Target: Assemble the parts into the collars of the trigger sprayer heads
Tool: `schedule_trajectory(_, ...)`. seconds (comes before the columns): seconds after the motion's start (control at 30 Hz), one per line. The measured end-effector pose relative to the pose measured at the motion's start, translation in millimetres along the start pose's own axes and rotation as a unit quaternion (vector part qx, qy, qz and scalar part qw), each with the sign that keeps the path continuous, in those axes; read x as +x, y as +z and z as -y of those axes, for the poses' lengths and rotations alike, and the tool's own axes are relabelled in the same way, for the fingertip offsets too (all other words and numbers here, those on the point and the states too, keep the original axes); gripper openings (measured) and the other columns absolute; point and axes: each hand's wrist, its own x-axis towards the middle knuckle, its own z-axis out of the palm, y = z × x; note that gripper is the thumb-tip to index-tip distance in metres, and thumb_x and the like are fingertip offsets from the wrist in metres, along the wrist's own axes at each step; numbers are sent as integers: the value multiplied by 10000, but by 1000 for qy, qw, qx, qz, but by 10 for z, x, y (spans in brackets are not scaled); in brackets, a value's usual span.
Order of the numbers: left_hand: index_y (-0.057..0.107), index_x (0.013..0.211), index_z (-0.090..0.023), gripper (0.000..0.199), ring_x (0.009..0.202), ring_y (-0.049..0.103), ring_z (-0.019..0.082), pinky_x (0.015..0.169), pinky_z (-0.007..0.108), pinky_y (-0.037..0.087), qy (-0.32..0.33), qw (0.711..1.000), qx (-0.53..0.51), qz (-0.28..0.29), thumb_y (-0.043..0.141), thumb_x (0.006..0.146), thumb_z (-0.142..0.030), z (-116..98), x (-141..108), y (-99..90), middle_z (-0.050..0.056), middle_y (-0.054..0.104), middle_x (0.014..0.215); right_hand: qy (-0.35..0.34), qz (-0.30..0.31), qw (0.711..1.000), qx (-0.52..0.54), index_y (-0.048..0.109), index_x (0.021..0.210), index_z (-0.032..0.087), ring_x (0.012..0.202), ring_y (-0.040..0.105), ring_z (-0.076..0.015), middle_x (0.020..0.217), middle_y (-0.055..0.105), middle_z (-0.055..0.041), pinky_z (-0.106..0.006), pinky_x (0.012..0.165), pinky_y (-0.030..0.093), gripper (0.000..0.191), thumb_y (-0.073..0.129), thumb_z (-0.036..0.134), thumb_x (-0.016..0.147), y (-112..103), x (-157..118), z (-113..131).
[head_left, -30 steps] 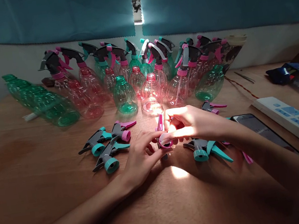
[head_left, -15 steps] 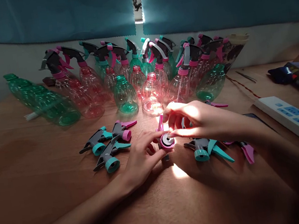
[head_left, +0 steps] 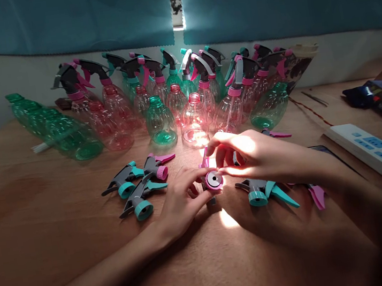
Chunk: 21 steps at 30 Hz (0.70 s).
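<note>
Between the thumb and fingers of my left hand point(head_left: 184, 196) is a trigger spray head point(head_left: 203, 162) with a pink trigger, its pink collar facing up. A white washer point(head_left: 213, 179) with a dark centre hole lies flat inside the collar. My right hand point(head_left: 245, 154) is closed in a pinch, with fingertips against the washer's upper right edge; its other fingers are curled. Left of my hands lie grey spray heads, two with teal collars point(head_left: 143, 210) and one with a pink collar point(head_left: 161, 172). A teal-triggered spray head point(head_left: 257, 197) lies under my right wrist.
Behind my hands stand several red bottles point(head_left: 193, 121) and green bottles point(head_left: 160, 123), many with spray heads fitted. Green bottles point(head_left: 69, 136) lean at the left. A white power strip point(head_left: 373, 150) and a dark packet point(head_left: 380, 97) lie at the right. Tweezers point(head_left: 314, 98) lie behind.
The white washer was tilted and partly covered by my right fingertips; now it sits flat in the collar. My right fingertips have shifted slightly up to its edge. My left hand keeps its hold.
</note>
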Motion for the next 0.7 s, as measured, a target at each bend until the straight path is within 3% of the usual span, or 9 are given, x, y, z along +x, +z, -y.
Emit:
schedule_trajectory(0.17,623,1103,-221,326,652,523,74,544,188,438,3,1000,-3,2,669,791,-140,38,-7,5,-6,566,950,-10,3,1000,19,505,1162,191,707,612,-120,866,675,-8,-236,605,481,396,564,56,795,65,9,6)
schedule_trajectory(0.4,638,1095,-212,334,670,527,89,532,184,438,3,1000,8,2,668,777,-114,-1,-2,-1,0,566,902,-10,-18,999,-31,530,1141,197,702,601,-124,873,665,-8,-230,564,462,369,584,87,793,4,0,-24)
schedule_trajectory(0.7,633,1094,-194,313,657,536,97,521,192,455,-3,1000,-1,2,645,787,-137,-5,1,-3,24,578,941,-14,-1,1000,-8,514,1171,189,713,608,-131,867,670,-19,-236,580,459,410,562,52,787,31,-2,-7)
